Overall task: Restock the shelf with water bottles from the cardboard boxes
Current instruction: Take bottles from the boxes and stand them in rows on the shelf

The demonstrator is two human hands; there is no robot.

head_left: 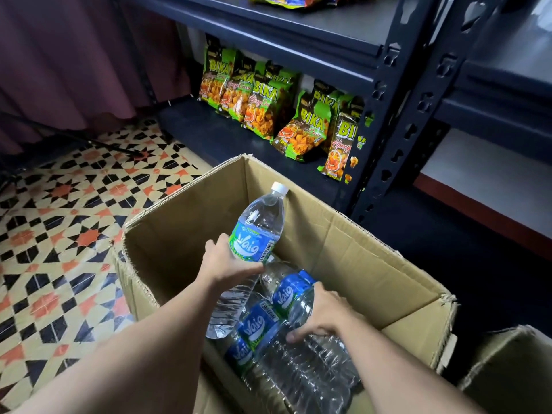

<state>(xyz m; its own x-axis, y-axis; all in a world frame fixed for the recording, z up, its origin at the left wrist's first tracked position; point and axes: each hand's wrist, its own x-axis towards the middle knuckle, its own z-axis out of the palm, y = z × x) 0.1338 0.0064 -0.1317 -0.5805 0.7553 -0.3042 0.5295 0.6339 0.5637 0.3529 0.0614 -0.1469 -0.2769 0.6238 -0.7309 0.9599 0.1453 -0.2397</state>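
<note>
An open cardboard box (343, 234) stands on the floor in front of a dark metal shelf (191, 127). My left hand (227, 261) grips a clear water bottle (263, 222) with a blue-green label and white cap, lifted at a tilt above the box. My right hand (322, 315) grips a second bottle (295, 297) that lies on the other bottles (292, 363) stacked in the box's near half. The far half of the box interior shows bare cardboard.
Green and orange snack bags (263, 106) stand in a row on the lowest shelf, with bare shelf to their left. A shelf upright (388, 124) rises just behind the box. A second cardboard box (507, 375) sits at the lower right. Patterned tile floor (59, 234) lies left.
</note>
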